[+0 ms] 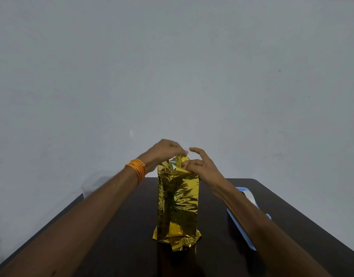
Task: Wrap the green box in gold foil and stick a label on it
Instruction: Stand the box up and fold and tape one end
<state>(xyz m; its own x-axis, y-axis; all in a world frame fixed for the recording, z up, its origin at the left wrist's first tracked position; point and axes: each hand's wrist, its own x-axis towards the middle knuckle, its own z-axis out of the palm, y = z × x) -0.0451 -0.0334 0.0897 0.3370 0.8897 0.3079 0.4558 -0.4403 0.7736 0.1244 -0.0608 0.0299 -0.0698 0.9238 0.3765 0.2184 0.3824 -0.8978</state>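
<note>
- Illumination: soft, even and rather dim; the pale wall point(172, 56) reads grey-blue and darkens toward the corners.
- Glare: the gold foil point(177, 198) throws bright specular patches, strongest near its base, and its crumpled faces mirror dark shapes.
- Reflection: the dark glossy table point(122, 236) carries a faint gold sheen below the foil.
- Blur: the left hand point(164, 149) is smeared by motion, and the translucent container point(92, 184) looks soft.
- Distortion: wide-angle stretch splays the table edges outward.

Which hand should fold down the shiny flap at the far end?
Probably the right hand: it pinches the gold foil there, beside a peek of green box. The left hand is blurred, so its hold is unclear.
</note>
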